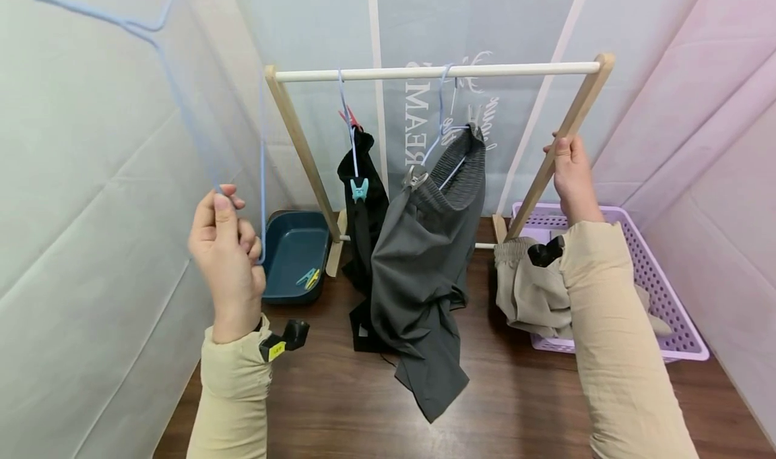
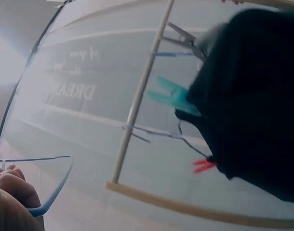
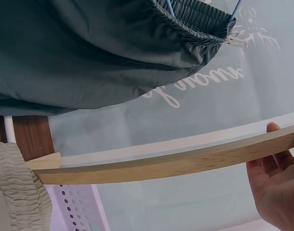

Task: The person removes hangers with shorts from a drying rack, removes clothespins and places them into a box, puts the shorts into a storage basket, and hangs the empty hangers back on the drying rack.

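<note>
My left hand is raised at the left, its thumb and fingers pinching a light blue wire hanger with no garment on it. In the left wrist view the hanger loops out beyond the curled fingers. My right hand grips the right wooden post of a clothes rack, fingers wrapped round it. Between the hands, dark grey trousers hang from a blue hanger with grey pegs at the waistband. Left of them hangs a black garment, clipped with a teal peg and a red peg.
A dark blue tub holding a few clothes pegs stands behind my left hand. At the right, a lilac basket sits under my right arm with beige clothing over its near side. White curtains surround the rack.
</note>
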`<state>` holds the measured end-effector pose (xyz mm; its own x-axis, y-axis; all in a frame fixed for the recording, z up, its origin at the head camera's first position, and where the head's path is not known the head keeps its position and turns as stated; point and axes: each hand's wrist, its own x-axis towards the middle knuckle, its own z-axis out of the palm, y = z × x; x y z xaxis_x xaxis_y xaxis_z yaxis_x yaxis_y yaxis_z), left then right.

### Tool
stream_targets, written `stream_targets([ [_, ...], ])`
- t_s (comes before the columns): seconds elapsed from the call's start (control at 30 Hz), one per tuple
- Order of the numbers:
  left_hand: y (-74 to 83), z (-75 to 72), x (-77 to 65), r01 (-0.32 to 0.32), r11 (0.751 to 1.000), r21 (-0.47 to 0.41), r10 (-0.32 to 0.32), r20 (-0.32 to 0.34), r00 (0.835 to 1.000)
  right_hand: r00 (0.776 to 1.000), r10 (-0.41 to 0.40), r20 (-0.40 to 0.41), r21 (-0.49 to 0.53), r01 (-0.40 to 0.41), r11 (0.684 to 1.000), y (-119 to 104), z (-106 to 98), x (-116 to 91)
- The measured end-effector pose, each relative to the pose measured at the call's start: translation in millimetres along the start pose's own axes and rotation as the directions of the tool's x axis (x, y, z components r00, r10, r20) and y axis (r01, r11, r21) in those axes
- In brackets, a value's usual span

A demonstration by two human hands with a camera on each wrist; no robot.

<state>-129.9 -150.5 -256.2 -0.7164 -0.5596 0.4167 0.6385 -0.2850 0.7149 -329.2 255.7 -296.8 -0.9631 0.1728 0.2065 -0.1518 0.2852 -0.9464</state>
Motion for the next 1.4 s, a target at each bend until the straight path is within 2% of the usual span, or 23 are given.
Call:
stream_targets([
  [0.13,-6.2,-16.8,1.3,-0.013,0.999,0.043,0.016,-0.055,0.998,1.0,0.004,0.0,-0.004,-0.004,1.0,1.0,-0.2,0.1],
  [0.3,-16.8,-46.7,-3.3,0.024,0.987,0.156,-0.005,-0.121,0.993,1.0,-0.005,-0.002,0.004,0.005,1.0,2.5,0.4,1.1],
  [0.43,-29.3,-71.9,-8.8,0.078,0.972,0.222,-0.041,-0.17,0.985,1.0,-0.017,-0.009,0.012,0.018,1.0,2.0,0.4,1.6],
  [0.6,-48.9,-101.0,-17.1,0.152,0.952,0.264,-0.096,-0.213,0.972,1.0,-0.005,-0.007,0.014,0.005,1.0,0.0,1.3,0.7],
  [0.77,-69.0,-121.4,-25.3,0.251,0.916,0.312,-0.171,-0.264,0.949,1.0,0.0,-0.017,0.024,0.0,1.0,0.6,1.1,0.6],
  [0.87,-77.5,-129.4,-30.0,0.299,0.892,0.338,-0.204,-0.289,0.935,1.0,0.0,-0.021,0.045,0.001,0.999,1.2,2.1,1.4],
  [0.97,-82.4,-133.4,-34.7,0.314,0.88,0.355,-0.212,-0.298,0.931,1.0,0.001,-0.018,0.036,0.0,0.999,1.6,2.7,1.3],
  [1.2,-84.6,-131.3,-41.6,0.31,0.876,0.369,-0.222,-0.262,0.939,1.0,0.014,-0.02,0.044,-0.013,0.999,2.0,2.2,1.7],
  [1.4,-76.8,-130.2,-48.0,0.335,0.872,0.357,-0.247,-0.271,0.93,0.999,0.02,-0.032,0.056,-0.018,0.998,1.6,2.4,3.4],
])
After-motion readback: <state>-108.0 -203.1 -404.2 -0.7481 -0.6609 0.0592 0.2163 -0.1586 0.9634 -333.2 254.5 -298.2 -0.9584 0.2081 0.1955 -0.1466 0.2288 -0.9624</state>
